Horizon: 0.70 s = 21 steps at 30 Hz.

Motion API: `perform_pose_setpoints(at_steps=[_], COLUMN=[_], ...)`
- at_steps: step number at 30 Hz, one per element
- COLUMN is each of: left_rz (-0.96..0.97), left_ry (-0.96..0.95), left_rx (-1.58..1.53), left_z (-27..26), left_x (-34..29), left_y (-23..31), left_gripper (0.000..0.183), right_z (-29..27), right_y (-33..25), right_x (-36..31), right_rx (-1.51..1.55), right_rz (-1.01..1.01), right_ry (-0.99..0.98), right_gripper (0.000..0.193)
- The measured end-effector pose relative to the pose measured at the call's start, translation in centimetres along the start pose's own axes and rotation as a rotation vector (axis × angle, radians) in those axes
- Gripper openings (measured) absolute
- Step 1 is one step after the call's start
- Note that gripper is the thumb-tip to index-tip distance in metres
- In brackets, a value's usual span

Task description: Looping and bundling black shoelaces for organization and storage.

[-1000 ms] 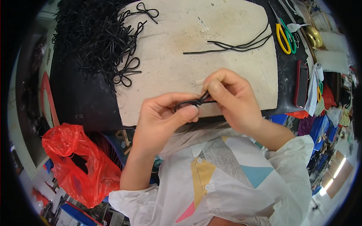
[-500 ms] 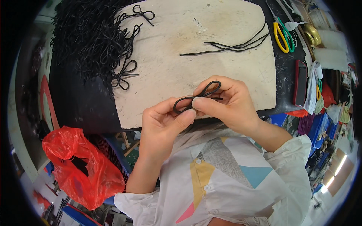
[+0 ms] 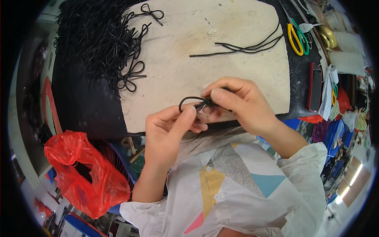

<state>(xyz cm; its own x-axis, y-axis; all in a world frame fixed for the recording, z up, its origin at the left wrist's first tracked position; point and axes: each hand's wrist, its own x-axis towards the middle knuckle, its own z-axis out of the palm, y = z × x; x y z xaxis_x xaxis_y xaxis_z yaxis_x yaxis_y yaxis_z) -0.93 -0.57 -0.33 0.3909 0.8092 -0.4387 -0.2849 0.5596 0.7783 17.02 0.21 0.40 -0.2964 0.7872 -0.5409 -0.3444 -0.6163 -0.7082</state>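
Observation:
A black cord bow point(image 3: 208, 102) is held between my two hands just above the near edge of a pale board point(image 3: 169, 75). My left hand point(image 3: 167, 128) pinches the bow's left loop between thumb and fingers. On the other side, my right hand point(image 3: 242, 98) grips the right loop, which its thumb and fingers mostly cover. The knot shows between the fingertips. Toward the upper right of the board lie loose black cords point(image 3: 244, 50). A tied black bow point(image 3: 132, 76) rests at the board's left edge, beside a large heap of black cords point(image 3: 89, 43).
Yellow-handled scissors point(image 3: 292, 39) and a green-handled tool point(image 3: 304, 41) lie right of the board. Nearby are a dark red and black flat case point(image 3: 314, 87) and a gold roll point(image 3: 327, 38). A red plastic bag point(image 3: 89, 177) hangs at the lower left, below the table edge.
My hands have shifted their hold from the bow's middle out to its loops. The knot now looks tighter, and the right loop has gone mostly behind my right fingers.

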Motion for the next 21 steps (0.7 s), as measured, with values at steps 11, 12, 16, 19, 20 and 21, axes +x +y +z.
perform_pose_setpoints(at_steps=[11,12,16,19,20,21], left_rz=[-0.093,-0.115,-0.183,-0.1,-0.051,0.036], left_ry=[-0.002,0.0,-0.01,-0.001,0.008,0.038], left_rx=[-0.141,-0.193,-0.386,-0.409,-0.399,-0.262], left_z=[-0.6,-0.4,0.1,0.6,0.7,0.6], left_x=[0.4,0.4,0.3,0.0,0.0,0.1], left_y=[0.2,0.1,-0.2,-1.0,-1.2,-1.5], left_gripper=[0.022,0.022,0.023,0.023,0.024,0.025], right_z=[0.2,0.5,-0.2,-0.1,0.0,0.2], right_y=[0.4,0.7,1.5,2.3,2.4,2.1], right_x=[-0.2,-0.4,0.3,0.5,0.5,0.3], right_rx=[-0.244,-0.265,-0.796,-0.786,-0.766,-0.599], right_rz=[-0.24,-0.289,-0.895,-1.0,-0.998,-0.764], right_ry=[0.048,0.051,0.064,0.112,0.115,0.087], right_gripper=[0.01,0.009,0.014,0.013,0.011,0.01])
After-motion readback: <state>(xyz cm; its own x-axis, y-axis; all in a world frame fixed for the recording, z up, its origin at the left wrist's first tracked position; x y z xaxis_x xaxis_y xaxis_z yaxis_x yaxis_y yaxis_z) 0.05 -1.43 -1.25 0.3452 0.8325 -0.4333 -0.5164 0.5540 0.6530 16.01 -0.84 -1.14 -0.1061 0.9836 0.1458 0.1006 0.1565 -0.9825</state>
